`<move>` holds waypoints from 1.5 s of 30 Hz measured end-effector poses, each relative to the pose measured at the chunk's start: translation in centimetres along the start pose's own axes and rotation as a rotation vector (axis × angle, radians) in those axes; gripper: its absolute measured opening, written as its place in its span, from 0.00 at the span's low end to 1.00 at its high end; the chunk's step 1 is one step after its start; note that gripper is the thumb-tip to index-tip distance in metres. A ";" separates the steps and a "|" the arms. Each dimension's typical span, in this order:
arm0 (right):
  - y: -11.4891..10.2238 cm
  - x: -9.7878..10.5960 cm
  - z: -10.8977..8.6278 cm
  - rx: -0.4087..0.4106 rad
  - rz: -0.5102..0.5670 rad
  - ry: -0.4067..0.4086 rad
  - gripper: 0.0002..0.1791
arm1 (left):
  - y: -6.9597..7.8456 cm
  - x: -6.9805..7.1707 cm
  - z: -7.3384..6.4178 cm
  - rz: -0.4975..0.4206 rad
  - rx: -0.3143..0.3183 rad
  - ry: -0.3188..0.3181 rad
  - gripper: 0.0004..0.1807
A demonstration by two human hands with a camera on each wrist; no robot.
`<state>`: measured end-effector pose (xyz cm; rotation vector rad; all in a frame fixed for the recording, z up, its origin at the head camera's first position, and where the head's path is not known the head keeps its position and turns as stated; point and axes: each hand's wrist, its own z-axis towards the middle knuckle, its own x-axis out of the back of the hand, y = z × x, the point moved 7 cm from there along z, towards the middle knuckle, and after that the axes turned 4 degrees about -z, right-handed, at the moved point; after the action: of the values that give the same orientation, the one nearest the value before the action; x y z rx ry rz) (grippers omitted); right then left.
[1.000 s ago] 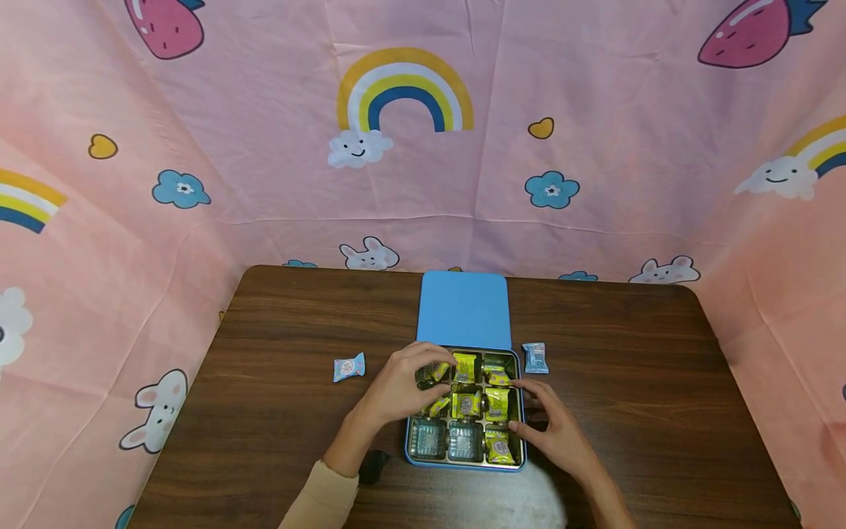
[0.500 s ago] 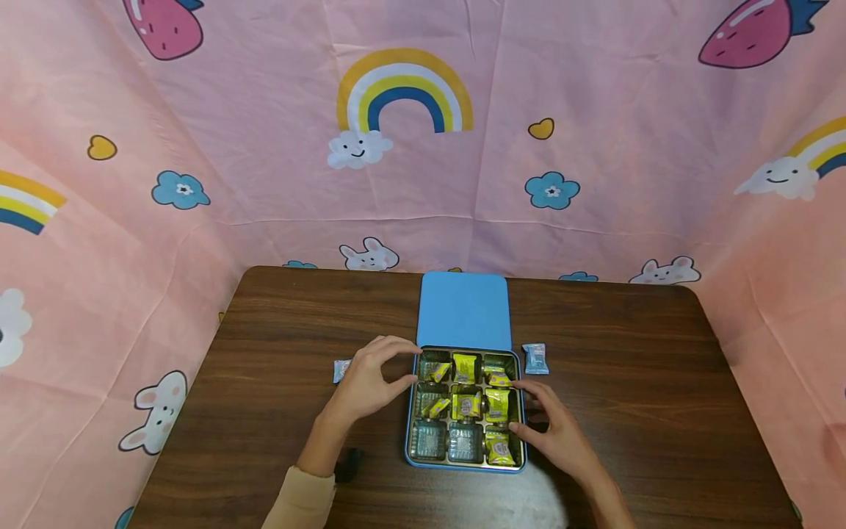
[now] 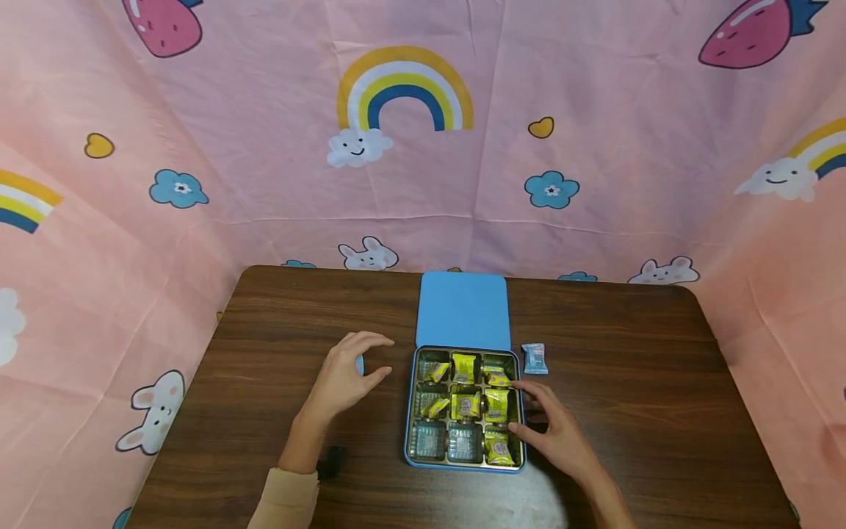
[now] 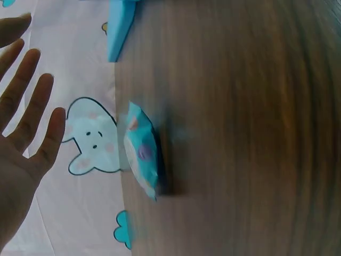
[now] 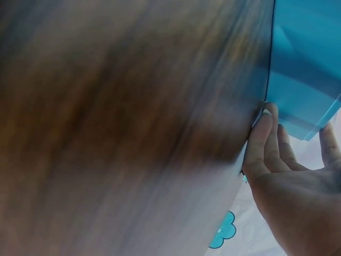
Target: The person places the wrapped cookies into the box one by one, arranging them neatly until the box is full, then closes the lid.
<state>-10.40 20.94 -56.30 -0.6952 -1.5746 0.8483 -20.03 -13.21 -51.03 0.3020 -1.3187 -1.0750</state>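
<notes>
My left hand (image 3: 339,380) hovers left of the tin with fingers spread and nothing between them. It largely hides a blue-wrapped candy (image 3: 360,365) in the head view; the left wrist view shows that candy (image 4: 143,152) lying on the table, apart from the fingers. My right hand (image 3: 558,432) rests against the right side of the blue tin (image 3: 406,441), thumb and fingertips touching its rim and wall. The tin's lid (image 3: 463,310) is folded back. Inside, several compartments hold yellow-wrapped candies (image 3: 465,405); the front left (image 3: 428,441) and front middle ones hold none.
Another blue-wrapped candy (image 3: 534,358) lies right of the tin, near its back corner. The dark wooden table (image 3: 634,345) ends at a pink patterned cloth (image 3: 277,147) behind and on both sides. A small black object (image 3: 332,463) shows beside my left wrist.
My left hand has come out of the tin's left compartments and moved left, over the blue-wrapped candy there. My right hand and the tin have stayed put.
</notes>
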 end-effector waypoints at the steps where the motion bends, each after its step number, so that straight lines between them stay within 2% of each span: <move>1: -0.1 0.0 0.0 0.002 0.001 0.000 0.38 | -0.2 0.2 -0.1 0.022 0.002 0.005 0.25; 10: -0.2 0.0 0.0 0.011 0.014 0.003 0.38 | -2.4 1.1 -0.8 0.095 0.075 0.002 0.26; 16: -0.3 -0.2 0.1 0.043 0.010 -0.002 0.37 | -4.2 2.0 -1.4 0.127 0.142 0.028 0.26; 20: -0.2 -0.1 0.1 0.032 0.017 -0.002 0.37 | -5.2 2.0 -1.6 0.151 0.181 0.006 0.26; 31: -0.2 -0.1 0.0 0.011 0.019 -0.016 0.37 | -6.0 1.5 -1.7 0.198 0.243 -0.048 0.27; 39: -0.3 0.0 -0.1 0.021 0.019 -0.009 0.38 | -7.1 0.7 -2.3 0.248 0.313 -0.136 0.28; 45: -0.2 0.0 -0.1 0.013 0.010 -0.002 0.38 | -7.1 0.6 -2.3 0.240 0.320 -0.150 0.28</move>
<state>-10.29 20.85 -56.08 -0.6938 -1.5677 0.8660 -21.35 -18.26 -56.44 0.2945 -1.6203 -0.6941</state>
